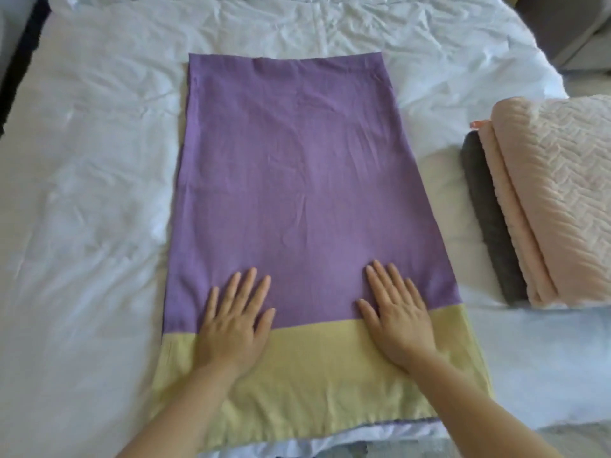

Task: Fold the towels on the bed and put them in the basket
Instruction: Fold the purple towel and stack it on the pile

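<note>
Left hand (pixel 231 328) and right hand (pixel 398 319) flat, fingers spread, pressing purple-yellow towel (pixel 297 166) near bed (pixel 82 193) front edge, likely smoothing before fold.

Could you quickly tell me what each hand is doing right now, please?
Left hand: open, fingers straight, pressing flat on the purple and yellow towel.
Right hand: open, flat on the same towel.
</note>
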Motion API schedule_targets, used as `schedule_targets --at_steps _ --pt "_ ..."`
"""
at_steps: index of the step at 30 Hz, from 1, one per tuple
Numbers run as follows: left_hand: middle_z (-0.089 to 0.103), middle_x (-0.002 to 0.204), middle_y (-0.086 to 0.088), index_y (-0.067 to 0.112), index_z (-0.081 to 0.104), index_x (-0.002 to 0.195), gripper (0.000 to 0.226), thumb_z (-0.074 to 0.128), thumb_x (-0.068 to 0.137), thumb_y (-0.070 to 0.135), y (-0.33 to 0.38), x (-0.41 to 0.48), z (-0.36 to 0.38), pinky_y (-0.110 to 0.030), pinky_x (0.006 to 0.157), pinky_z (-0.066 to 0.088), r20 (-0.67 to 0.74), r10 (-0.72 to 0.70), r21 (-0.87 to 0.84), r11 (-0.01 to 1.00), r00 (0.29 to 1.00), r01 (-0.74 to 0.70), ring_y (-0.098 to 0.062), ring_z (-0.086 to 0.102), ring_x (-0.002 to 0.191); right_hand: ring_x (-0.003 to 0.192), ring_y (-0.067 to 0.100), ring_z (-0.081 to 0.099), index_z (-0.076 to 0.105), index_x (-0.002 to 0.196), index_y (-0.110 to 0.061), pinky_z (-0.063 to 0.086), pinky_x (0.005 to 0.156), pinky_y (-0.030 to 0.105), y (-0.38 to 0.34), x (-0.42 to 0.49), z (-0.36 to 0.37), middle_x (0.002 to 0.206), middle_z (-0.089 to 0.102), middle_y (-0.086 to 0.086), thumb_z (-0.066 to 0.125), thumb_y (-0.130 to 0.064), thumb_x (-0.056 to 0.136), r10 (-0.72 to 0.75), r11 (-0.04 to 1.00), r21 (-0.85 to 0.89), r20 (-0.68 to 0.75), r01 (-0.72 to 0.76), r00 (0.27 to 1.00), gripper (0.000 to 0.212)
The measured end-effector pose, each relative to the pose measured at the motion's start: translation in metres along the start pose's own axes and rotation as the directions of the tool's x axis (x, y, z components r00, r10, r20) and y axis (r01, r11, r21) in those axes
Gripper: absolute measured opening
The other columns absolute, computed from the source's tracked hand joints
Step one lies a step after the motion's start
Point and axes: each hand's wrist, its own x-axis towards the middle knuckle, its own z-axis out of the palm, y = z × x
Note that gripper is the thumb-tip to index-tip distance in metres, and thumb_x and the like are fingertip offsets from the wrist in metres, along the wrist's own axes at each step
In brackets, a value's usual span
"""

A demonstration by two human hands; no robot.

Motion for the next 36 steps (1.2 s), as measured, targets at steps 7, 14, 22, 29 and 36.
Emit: schedule_targets --at_steps 7,14,22,29,36 --pt "0.034 0.153 -0.005 0.021 0.040 0.144 0.070 0.018 0.088 0.057 -0.038 -0.086 -0.001 -0.052 0.113 0.020 -0.035 -0.340 -0.024 0.940 0.940 0.339 -0.026 0.030 0.142 0.147 0.011 -0.001 0.007 0.152 -0.029 -0.001 0.119 0.034 0.080 -0.089 0.010 0.160 0.004 -0.012 0.006 -0.063 0.090 0.275 0.961 0.022 0.001 -0.275 0.961 0.071" --pt "0.038 0.140 -0.028 0.005 0.033 0.145 0.060 0.055 0.093 0.026 -0.024 -0.144 -0.002 -0.051 0.098 0.036 -0.008 -0.610 -0.313 0.754 0.793 0.577 -0.047 0.043 0.118 0.114 0.039 0.046 0.032 0.141 -0.024 0.042 0.087 0.047 0.080 -0.138 0.002 0.135 0.044 0.013 0.047 -0.031 0.094 0.415 0.886 0.245 -0.034 -0.395 0.909 0.050" --pt "0.058 0.093 -0.013 0.013 0.047 0.127 0.039 0.061 0.090 0.017 -0.048 -0.151 -0.039 -0.032 0.057 0.045 0.307 -0.705 -0.849 0.100 0.639 0.518 -0.023 0.050 0.056 0.064 0.029 0.055 0.037 0.120 -0.021 0.042 0.059 0.035 0.092 -0.146 -0.035 0.074 0.060 0.012 0.053 -0.017 0.092 0.479 0.608 0.672 0.113 -0.422 0.870 0.033" --pt "0.052 0.080 -0.006 0.019 0.056 0.092 0.015 0.048 0.098 0.007 -0.044 -0.117 -0.129 -0.017 0.050 0.052 0.296 -0.563 -0.955 -0.152 0.772 0.255 -0.013 0.051 0.061 0.054 0.018 0.047 0.061 0.096 -0.012 0.046 0.044 0.022 0.089 -0.105 -0.113 0.071 0.052 0.009 0.061 -0.009 0.087 0.496 0.297 0.849 0.253 -0.437 0.830 0.010" --pt "0.052 0.074 -0.006 0.016 0.058 0.088 0.015 0.049 0.099 0.014 -0.060 -0.006 -0.210 -0.019 0.065 0.053 0.304 -0.569 -0.949 -0.251 0.764 0.191 -0.011 0.058 0.065 0.066 0.014 0.055 0.065 0.084 -0.011 0.052 0.048 0.016 0.071 0.009 -0.194 0.074 0.056 0.008 0.065 -0.012 0.089 0.481 -0.028 0.958 0.263 -0.285 0.836 0.005"
